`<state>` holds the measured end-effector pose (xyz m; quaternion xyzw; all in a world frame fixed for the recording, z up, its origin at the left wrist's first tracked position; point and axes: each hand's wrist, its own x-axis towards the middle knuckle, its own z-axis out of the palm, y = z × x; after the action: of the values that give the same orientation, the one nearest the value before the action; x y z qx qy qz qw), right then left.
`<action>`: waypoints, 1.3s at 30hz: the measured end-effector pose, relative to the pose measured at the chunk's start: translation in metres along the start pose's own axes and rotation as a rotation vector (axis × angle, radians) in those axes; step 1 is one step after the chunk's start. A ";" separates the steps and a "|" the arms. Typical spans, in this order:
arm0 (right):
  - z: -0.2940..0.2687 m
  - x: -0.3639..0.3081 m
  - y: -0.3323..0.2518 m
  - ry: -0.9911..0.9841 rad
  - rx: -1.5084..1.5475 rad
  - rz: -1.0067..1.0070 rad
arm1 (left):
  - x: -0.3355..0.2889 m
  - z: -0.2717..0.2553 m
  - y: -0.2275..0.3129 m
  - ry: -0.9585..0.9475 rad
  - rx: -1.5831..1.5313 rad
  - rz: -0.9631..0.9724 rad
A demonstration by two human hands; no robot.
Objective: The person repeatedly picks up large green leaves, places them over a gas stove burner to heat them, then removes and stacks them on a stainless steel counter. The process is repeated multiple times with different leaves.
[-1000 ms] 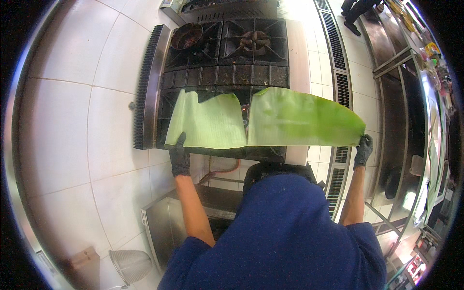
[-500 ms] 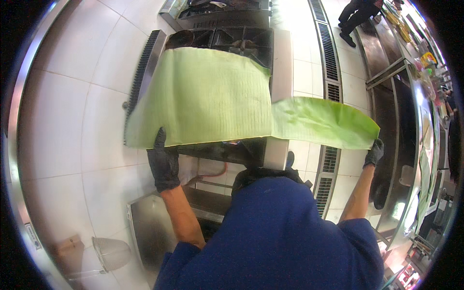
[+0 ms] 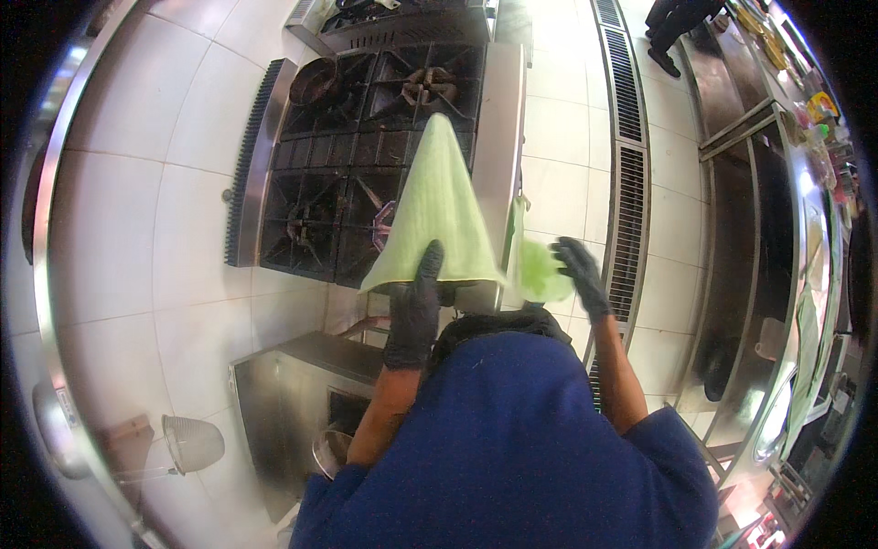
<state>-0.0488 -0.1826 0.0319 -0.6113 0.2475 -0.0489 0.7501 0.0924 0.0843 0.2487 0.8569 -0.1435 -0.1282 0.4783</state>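
Clock reference: centre of the head view, 12 at the top.
Banana leaf (image 3: pixel 437 206): one, pale green, bent into a tall peak; just off centre toward 12, raised over the front of the stove, near edge running crosswise.
Leaf flap (image 3: pixel 541 272): brighter green, blurred, hanging at 3 beside the stove's steel ledge (image 3: pixel 502 137); whether it joins the peaked part cannot be told.
Left hand (image 3: pixel 414 316): black glove; just off centre toward 7; closed on the leaf's near edge, thumb on the upper face, other fingers hidden beneath.
Right hand (image 3: pixel 583 274): black glove; at 3, just beside the flap; fingers apart and slightly bent, grip loose; contact with the flap cannot be told.
Stove (image 3: pixel 315 151): black cast grates, from 9 round to 12.
Burner (image 3: pixel 383 225): violet glow, at 10 to 11, just left of the leaf.
Pan (image 3: pixel 314 80): small, round, dark; on the rear left grate, at 11.
Floor drain (image 3: pixel 631 188): long slotted grating, at 2.
Strainer (image 3: pixel 193 444): pale, mesh-like bowl, at 8.
Table (image 3: pixel 804 186): steel, at 3, far edge.
Co-worker: dark-clad legs (image 3: pixel 675 38), between 1 and 2.
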 end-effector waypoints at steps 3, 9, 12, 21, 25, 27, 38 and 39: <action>0.051 -0.007 -0.046 -0.050 -0.094 -0.017 | -0.010 0.016 0.044 -0.022 -0.496 -0.398; 0.064 -0.015 -0.052 -0.211 -0.146 -0.177 | -0.028 0.005 0.061 0.032 -0.500 -0.125; 0.070 -0.014 -0.046 -0.263 -0.246 0.044 | -0.033 -0.008 0.051 0.106 -0.424 -0.043; 0.087 -0.009 -0.091 -0.192 -0.168 -0.021 | 0.013 -0.112 -0.091 0.372 -1.137 -0.124; 0.115 0.036 -0.063 -0.028 -0.672 0.004 | 0.046 -0.130 -0.180 0.388 -0.268 -0.092; 0.125 0.039 -0.045 0.045 -0.743 -0.080 | 0.060 -0.132 -0.204 0.474 -0.417 -0.316; 0.146 0.001 0.011 0.365 -0.811 -0.325 | 0.089 -0.197 -0.246 0.346 -0.339 -0.295; 0.148 -0.002 0.017 0.489 -0.684 -0.185 | 0.088 -0.199 -0.249 0.336 -0.388 -0.306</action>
<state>0.0095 -0.0451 0.0360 -0.8148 0.3640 -0.1744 0.4162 0.2757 0.3324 0.1290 0.7703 0.0958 -0.0801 0.6254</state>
